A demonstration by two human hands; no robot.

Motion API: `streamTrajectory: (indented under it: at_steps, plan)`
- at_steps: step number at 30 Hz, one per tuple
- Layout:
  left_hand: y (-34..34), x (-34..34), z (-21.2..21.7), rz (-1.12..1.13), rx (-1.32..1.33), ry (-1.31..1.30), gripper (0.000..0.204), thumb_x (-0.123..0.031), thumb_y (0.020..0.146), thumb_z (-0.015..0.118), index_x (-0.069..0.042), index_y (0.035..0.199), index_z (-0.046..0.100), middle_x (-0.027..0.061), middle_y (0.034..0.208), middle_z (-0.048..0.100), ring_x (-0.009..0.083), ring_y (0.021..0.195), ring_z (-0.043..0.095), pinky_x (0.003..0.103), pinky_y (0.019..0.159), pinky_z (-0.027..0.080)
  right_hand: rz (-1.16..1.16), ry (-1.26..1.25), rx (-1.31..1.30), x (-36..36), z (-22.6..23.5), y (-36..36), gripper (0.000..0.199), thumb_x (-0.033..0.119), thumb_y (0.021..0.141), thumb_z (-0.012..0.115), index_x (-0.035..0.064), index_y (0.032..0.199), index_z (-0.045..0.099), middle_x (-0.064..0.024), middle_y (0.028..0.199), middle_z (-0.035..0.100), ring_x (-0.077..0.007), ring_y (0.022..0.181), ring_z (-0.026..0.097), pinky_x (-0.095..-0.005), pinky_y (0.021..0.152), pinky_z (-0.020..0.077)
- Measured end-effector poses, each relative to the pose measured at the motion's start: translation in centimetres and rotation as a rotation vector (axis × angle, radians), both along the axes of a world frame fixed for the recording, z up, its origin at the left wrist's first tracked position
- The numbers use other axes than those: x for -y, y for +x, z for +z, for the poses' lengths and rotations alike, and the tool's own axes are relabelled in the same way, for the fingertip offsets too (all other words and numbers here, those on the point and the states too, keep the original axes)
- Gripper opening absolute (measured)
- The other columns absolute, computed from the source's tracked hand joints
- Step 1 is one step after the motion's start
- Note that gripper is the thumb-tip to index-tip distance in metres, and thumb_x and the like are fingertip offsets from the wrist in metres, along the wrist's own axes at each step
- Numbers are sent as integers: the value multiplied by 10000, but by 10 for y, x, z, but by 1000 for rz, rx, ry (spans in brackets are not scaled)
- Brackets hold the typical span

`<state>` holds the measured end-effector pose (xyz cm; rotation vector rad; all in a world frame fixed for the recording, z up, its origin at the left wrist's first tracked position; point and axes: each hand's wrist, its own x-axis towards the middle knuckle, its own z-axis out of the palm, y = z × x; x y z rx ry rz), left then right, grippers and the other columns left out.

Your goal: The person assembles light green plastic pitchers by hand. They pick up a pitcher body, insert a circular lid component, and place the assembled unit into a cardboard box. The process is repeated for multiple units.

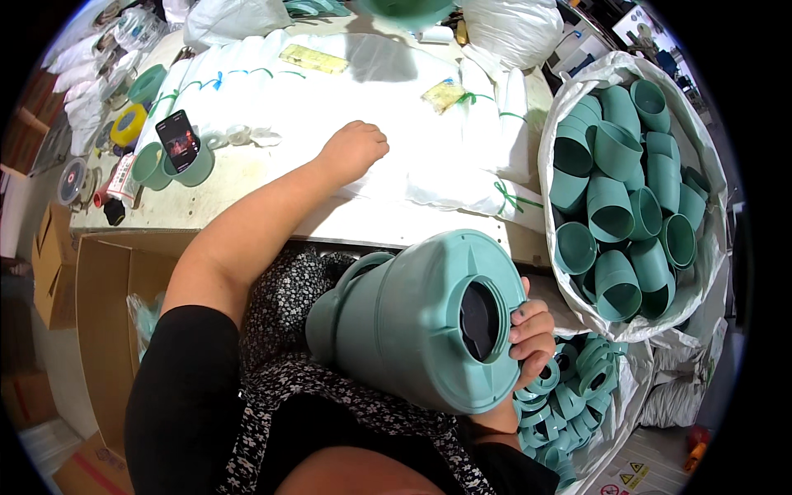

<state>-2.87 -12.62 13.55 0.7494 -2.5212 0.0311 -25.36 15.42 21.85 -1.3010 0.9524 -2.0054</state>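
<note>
Just off the near edge of the desk (186, 213), as the head view shows, a teal jug-shaped vessel (396, 322) lies tilted in front of the person's floral apron (289, 301). Its base faces upward and toward the right, with a round opening that is dark inside; its looped handle is toward the left. The right hand (532, 338) curls its fingers over the rim of that base, gripping it. The left hand (355, 153) rests loosely curled on white wrapped bundles (375, 95) on the desk; whether it pinches anything cannot be told. Green ties bind some bundles, and two yellowish slips (313, 58) lie on them. Toward the desk's left edge, a phone (177, 142) leans in a teal cup (196, 172). Beside the right edge, a white sack (631, 328) holds teal cylindrical cups (613, 208); below it, another holds teal ring-like parts (569, 400). An open cardboard box (103, 330) stands near the desk's near left corner.
</note>
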Motion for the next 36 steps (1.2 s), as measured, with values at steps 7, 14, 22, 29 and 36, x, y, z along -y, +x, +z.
streamTrajectory:
  at_steps: [7, 14, 22, 29, 36]
  plan:
    - [2, -10, -8, 11, 149, 552, 236, -292, 850, 557, -65, 788, 579, 122, 762, 583, 309, 740, 548, 396, 676, 441, 8, -16, -25, 3, 7, -2, 480, 451, 928, 399, 99, 601, 405, -32, 674, 466, -188, 748, 451, -520, 1037, 306]
    - [3, -8, 17, 203, -799, 1174, 206, -250, 915, 514, -73, 846, 594, 9, 780, 606, 84, 703, 509, 215, 644, 391, 118, -72, -147, 7, 27, 3, 408, 354, 944, 379, 106, 620, 359, -12, 685, 425, -160, 779, 424, -483, 1095, 237]
    - [41, -135, 69, 25, -1159, 1382, 164, -163, 877, 575, -28, 783, 574, 45, 741, 612, 152, 742, 582, 300, 681, 448, 173, -87, -140, 2, 30, -11, 461, 447, 893, 487, 100, 589, 503, -36, 708, 559, -197, 776, 495, -509, 1022, 315]
    - [78, -127, 58, 537, -657, 724, 254, -187, 874, 593, -25, 681, 564, 41, 707, 605, 121, 651, 546, 295, 568, 420, 305, -128, -199, 17, 44, -1, 457, 447, 870, 520, 104, 567, 544, -27, 710, 595, -199, 764, 523, -497, 1012, 328]
    - [48, -121, 65, -49, -1561, 1499, 100, -101, 905, 521, -18, 954, 545, 79, 903, 611, 180, 827, 607, 314, 778, 508, 566, -197, 115, 48, 41, 2, 449, 349, 897, 527, 82, 536, 527, -58, 675, 609, -221, 717, 537, -484, 1021, 325]
